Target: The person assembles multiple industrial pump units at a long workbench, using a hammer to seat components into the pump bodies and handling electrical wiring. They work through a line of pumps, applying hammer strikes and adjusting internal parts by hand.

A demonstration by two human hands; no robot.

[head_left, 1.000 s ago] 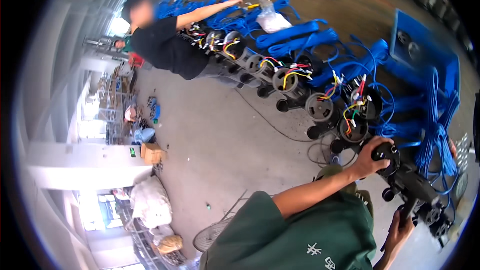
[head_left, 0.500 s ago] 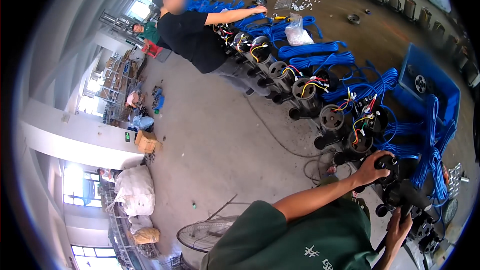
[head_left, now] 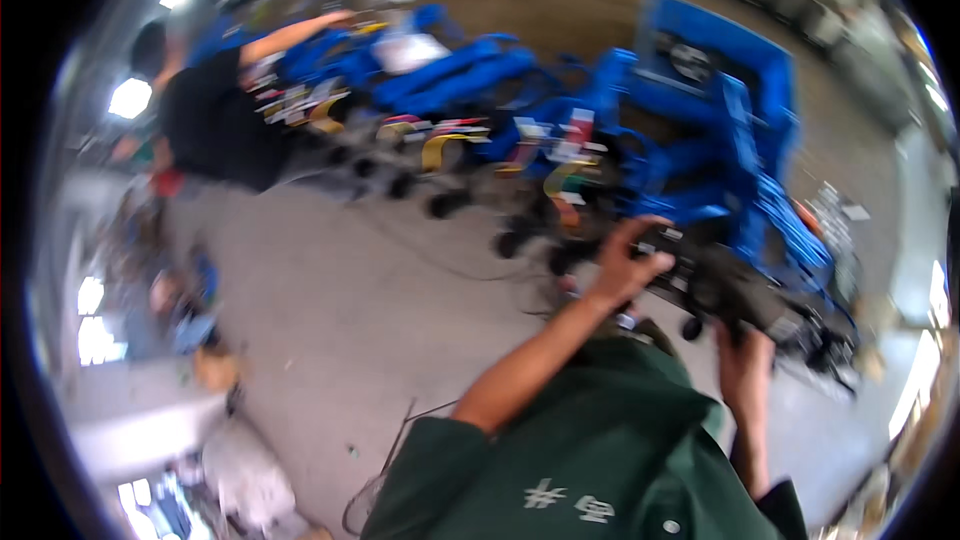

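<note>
My left hand [head_left: 628,265] curls over a black round part [head_left: 664,243] at the near end of a row of black motor housings [head_left: 570,225]. My right hand [head_left: 745,360] is wrapped round the handle of what looks like a black mallet [head_left: 745,288]. Its dark thick head lies just right of my left hand, above the row; blur hides whether it touches anything. Red, yellow and white-tipped wires [head_left: 560,185] stick up from the housings beyond my left hand.
Coiled blue cables [head_left: 455,75] lie behind the housings. A blue crate [head_left: 775,65] holds a round metal part and cable. Far left, a co-worker in a black top [head_left: 215,120] reaches over the row. White sacks [head_left: 245,470] and a cardboard box [head_left: 215,370] stand across the floor.
The view has swung, moving the scene left and upward, and is now blurred. My left hand stays on the black part; my right hand still holds the mallet, its head now nearer the left hand.
</note>
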